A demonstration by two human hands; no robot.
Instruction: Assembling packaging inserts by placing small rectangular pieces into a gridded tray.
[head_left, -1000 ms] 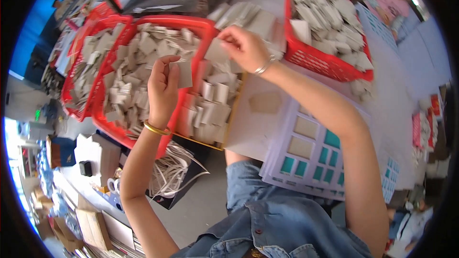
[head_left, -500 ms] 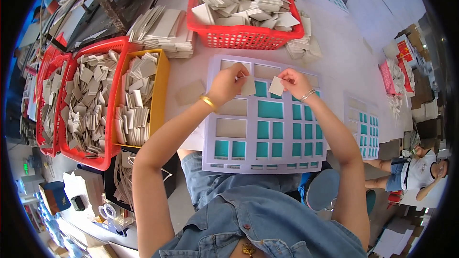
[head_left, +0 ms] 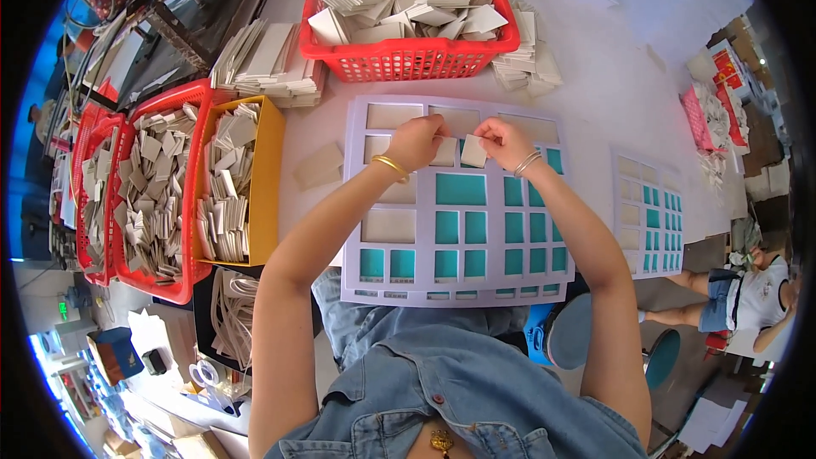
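Small beige card square (head_left: 473, 151) is pinched in right hand (head_left: 503, 141) over lilac grid template (head_left: 497, 297); left hand (head_left: 416, 143) fingers pressed flat on a seated card, steadying it.

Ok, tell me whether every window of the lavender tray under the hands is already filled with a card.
No: the lavender tray shows many teal, uncovered windows; only some upper and left ones hold beige cards.

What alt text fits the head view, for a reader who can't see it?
Seen from above, a person's left hand and right hand press small beige card squares into a lilac plastic grid tray with teal cells on a white table. A red plastic basket of cards sits beyond; a yellow bin lies left.
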